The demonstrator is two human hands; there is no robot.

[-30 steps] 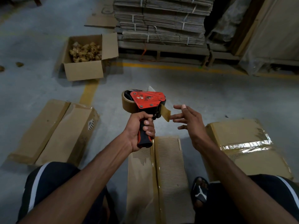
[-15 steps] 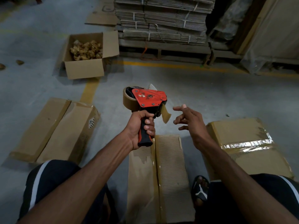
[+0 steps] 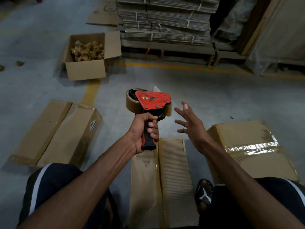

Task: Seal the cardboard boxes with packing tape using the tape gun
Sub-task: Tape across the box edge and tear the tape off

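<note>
Far left on the concrete floor (image 3: 214, 100): flat cardboard box (image 3: 54, 134), long axis running from near-left up toward far-right, top seam taped. Behind it, an open carton (image 3: 85, 71) full of crumpled tape scraps (image 3: 87, 50), one flap standing up on its right side. Centre: left hand (image 3: 143, 131) grips the tape gun (image 3: 152, 103) by its black handle, fingers (image 3: 152, 129) curled fully round it, thumb side toward the camera. The gun is held in the air above the floor, handle axis roughly upright and tilted slightly left at the top; red side plate faces the camera, brown tape roll (image 3: 132, 101) sits at the left end, the dispensing end points right toward the other hand. Below it, the middle box (image 3: 165, 179) lies between the person's knees, long axis running straight away from the camera, centre seam with tape along it. Right hand (image 3: 192, 128) hovers just beside the gun's right end, not touching, fingers spread wide and straight, holding nothing. Right: another box (image 3: 247, 146) with a glossy tape band across its top, a sandalled foot (image 3: 203, 192) next to its near corner. Background: strapped bundles of flattened cardboard (image 3: 165, 19) on a pallet.
</note>
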